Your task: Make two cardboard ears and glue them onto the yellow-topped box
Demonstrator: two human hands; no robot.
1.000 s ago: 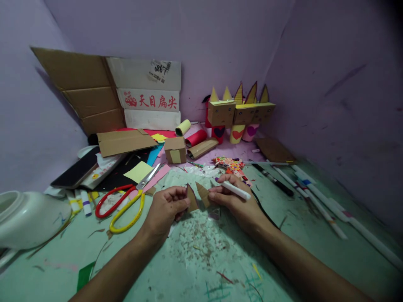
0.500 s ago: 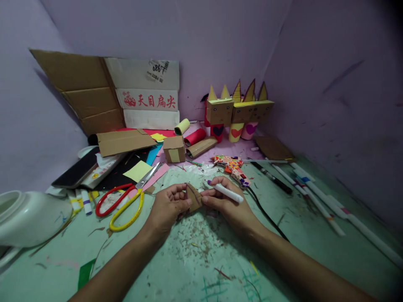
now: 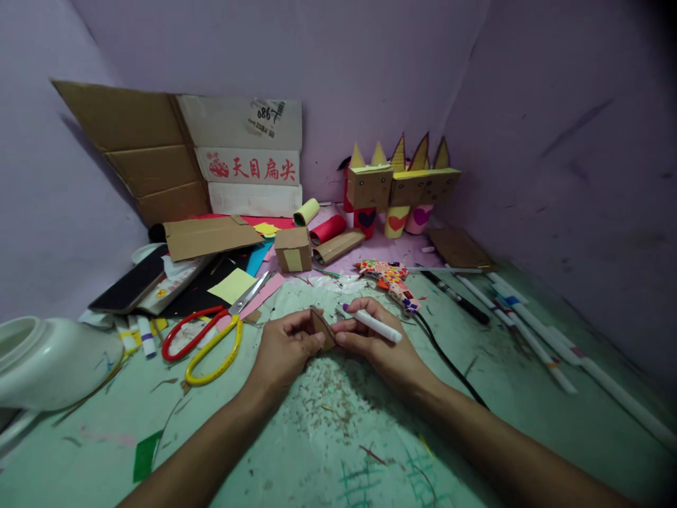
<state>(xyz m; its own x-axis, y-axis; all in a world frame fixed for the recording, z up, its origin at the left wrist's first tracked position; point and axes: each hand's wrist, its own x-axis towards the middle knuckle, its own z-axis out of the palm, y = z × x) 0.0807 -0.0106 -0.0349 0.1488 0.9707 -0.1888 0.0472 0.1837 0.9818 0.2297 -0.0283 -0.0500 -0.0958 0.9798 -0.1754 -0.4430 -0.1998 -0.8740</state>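
Note:
A small pointed cardboard piece (image 3: 324,334) with a dark line along its edge is between my two hands, above the table. My left hand (image 3: 288,347) pinches its left side between thumb and fingers. My right hand (image 3: 378,346) holds a white marker (image 3: 376,326) with a purple tip, and its thumb and finger also touch the cardboard's right edge. The marker tip points up and left, off the cardboard. The fingertips behind the piece are partly hidden.
Red-and-yellow scissors (image 3: 211,346) lie left of my hands, beside a white pot (image 3: 58,363). Beyond are a small cardboard box (image 3: 293,250), a patterned glue gun (image 3: 391,281) with a black cord, and cardboard figures (image 3: 370,189). Markers (image 3: 539,349) lie right.
The cardboard piece has turned so its face looks narrower. My right hand and the marker have shifted slightly left; both hands keep their hold.

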